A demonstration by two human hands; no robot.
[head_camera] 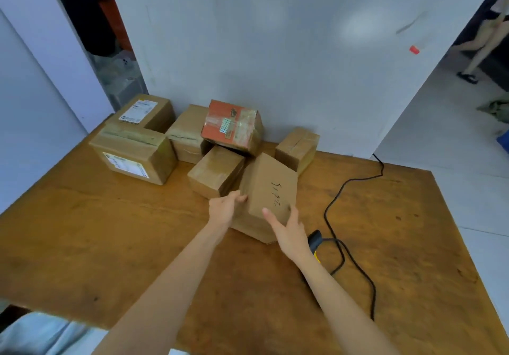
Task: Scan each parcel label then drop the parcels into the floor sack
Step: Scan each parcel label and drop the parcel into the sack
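A brown cardboard parcel with handwritten digits (268, 189) is tilted up on the wooden table (110, 230), its label out of sight. My left hand (224, 208) grips its left near corner. My right hand (289, 230) holds its right near edge, thumb on top and fingers round the side. A black handheld scanner (315, 240) with a yellow trim lies on the table just right of my right wrist. Several more parcels sit behind, among them a labelled box (132, 156) and a red taped box (231, 127).
The scanner's black cable (344, 189) snakes across the right half of the table toward the white wall. A pale blue sack or cloth (38, 332) shows below the table's near left edge. A person's legs (484, 40) stand far right on the floor.
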